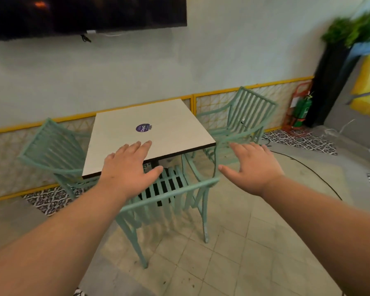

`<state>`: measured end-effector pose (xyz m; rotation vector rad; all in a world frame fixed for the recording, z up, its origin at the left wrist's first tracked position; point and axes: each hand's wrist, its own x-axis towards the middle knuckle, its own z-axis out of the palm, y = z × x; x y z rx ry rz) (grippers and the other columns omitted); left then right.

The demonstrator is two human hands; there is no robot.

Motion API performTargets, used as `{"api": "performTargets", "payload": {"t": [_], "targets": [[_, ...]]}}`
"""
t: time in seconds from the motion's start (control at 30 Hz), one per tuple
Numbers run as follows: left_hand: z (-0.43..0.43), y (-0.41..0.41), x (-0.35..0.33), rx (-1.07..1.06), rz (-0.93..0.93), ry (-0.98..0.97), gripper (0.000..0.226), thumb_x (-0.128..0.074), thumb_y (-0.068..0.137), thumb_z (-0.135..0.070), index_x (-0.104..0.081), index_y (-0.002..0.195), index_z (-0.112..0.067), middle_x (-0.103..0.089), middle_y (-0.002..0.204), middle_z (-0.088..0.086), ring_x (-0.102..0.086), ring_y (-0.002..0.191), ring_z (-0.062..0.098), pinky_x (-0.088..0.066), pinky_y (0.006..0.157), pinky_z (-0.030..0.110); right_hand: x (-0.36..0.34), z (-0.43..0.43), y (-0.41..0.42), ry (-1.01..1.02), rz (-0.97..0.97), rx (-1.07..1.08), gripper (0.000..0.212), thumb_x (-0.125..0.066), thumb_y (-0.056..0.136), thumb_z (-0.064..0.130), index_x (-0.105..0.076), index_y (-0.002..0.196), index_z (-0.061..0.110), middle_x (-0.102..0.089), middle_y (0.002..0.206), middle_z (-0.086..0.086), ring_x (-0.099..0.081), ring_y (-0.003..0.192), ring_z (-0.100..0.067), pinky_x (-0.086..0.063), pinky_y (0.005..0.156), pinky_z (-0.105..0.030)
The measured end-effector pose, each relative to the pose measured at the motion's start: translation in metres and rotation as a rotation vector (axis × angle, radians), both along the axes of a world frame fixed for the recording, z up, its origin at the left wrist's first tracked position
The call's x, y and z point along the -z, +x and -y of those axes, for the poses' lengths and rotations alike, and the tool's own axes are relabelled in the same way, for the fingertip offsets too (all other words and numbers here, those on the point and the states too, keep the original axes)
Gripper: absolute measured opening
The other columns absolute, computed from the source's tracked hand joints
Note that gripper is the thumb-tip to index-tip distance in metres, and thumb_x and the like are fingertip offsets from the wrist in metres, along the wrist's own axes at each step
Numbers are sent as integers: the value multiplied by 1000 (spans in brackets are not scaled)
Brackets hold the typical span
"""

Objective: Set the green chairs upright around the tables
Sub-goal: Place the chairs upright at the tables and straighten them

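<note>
Forearms fill the foreground, both reaching forward. Left hand [126, 165] and right hand [251, 167] are flat, palms down, fingers [144, 146] spread wide, gripping nothing. They hover above the near chair [169, 195], left over its seat side, right just beyond its arm; contact unclear.

Near chair stands upright on four legs, tucked at the counter [150, 133] front edge, seat partly under the top. Backrest is toward the camera, so it faces the counter; top rail runs left-right.

Left chair [51, 150] and right chair [241, 118] flank the counter, both facing inward, likely for seating on three sides. Left one looks tilted, possibly lens distortion.

Judgement: this counter looks done; the open hands suggest no grasp is in progress.
</note>
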<state>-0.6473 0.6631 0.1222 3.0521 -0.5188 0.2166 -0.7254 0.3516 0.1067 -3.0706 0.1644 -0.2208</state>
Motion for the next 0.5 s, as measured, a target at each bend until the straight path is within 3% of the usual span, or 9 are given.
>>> {"api": "performTargets", "payload": {"t": [0.33,0.5], "targets": [[197,27,25,200,-19,-11,85,-34,87,-77,-17,160,-36,-28,166,-2,-28,151,25,-33,117,52,22,185,-43,25,-15,219,98,-19,81,84,-35,158,24,-53,152,-2,-41,143,-29,-25,122,-51],[307,40,42,223,-56,-43,85,-33,88,-77,-20,160,-35,-29,166,-1,-28,151,26,-33,117,52,31,289,-37,4,-55,264,87,-31,90,79,-36,157,24,-53,152,-2,-41,144,-29,-22,124,-52]]}}
